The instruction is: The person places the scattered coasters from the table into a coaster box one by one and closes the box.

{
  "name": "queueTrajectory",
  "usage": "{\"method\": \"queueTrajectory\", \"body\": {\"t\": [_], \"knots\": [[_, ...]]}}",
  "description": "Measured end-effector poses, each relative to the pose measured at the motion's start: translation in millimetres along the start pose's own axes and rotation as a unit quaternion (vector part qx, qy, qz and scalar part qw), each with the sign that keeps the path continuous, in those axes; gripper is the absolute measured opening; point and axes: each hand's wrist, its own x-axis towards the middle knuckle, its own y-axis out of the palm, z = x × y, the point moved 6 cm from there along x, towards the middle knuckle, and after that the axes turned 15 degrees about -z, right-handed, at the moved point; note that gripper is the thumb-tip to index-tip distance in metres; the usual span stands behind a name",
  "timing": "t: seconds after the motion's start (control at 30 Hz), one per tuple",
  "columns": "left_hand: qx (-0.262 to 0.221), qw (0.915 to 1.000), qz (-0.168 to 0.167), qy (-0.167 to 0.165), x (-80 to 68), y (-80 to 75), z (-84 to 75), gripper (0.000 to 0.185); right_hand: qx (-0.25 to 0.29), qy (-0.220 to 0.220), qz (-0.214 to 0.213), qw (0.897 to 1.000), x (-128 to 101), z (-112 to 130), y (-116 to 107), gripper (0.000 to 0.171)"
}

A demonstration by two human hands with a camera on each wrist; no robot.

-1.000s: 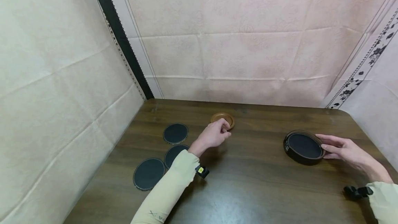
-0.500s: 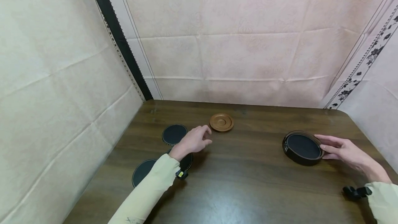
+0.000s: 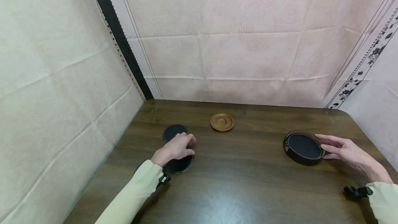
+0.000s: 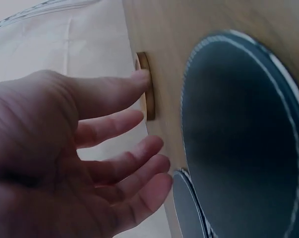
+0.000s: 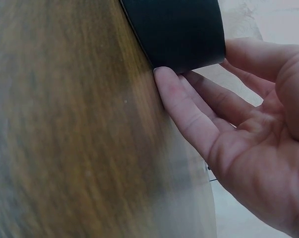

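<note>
My left hand point(image 3: 175, 147) hovers over a round black coaster point(image 3: 178, 165) on the wooden table, its fingers loosely bent with nothing between them. In the left wrist view this stitched coaster point(image 4: 238, 134) lies beside the fingertips, apart from them. Another black coaster point(image 3: 174, 131) is just behind the hand; a third point(image 3: 139, 166) is mostly hidden by the left sleeve. At the right, my right hand point(image 3: 343, 149) rests its extended fingers against the side of a round black coaster holder point(image 3: 298, 158), with a dark disc on top. The right wrist view shows fingertips touching the holder's wall point(image 5: 184, 37).
A small brown wooden saucer point(image 3: 222, 122) lies near the back of the table point(image 3: 242, 182). Pale cloth point(image 3: 248, 54) hangs behind the table and along both sides.
My left hand has moved left and towards me, from the wooden saucer to above the black coasters. The right hand and the coaster holder have stayed in place.
</note>
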Motion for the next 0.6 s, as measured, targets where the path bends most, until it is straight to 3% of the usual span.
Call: {"method": "queueTrajectory", "body": {"t": [0.27, 0.6], "knots": [[0.053, 0.9957, 0.069, 0.032, -12.7, 5.5, 8.7, 0.05, -0.007, 0.003, -0.004, 1.0, -1.0, 1.3, 0.4, 0.053], [0.054, 0.9924, 0.109, 0.018, -7.8, 7.3, 23.0, 0.057, -0.008, 0.009, -0.006, 1.0, -0.1, 1.6, 0.0, 0.053]]}}
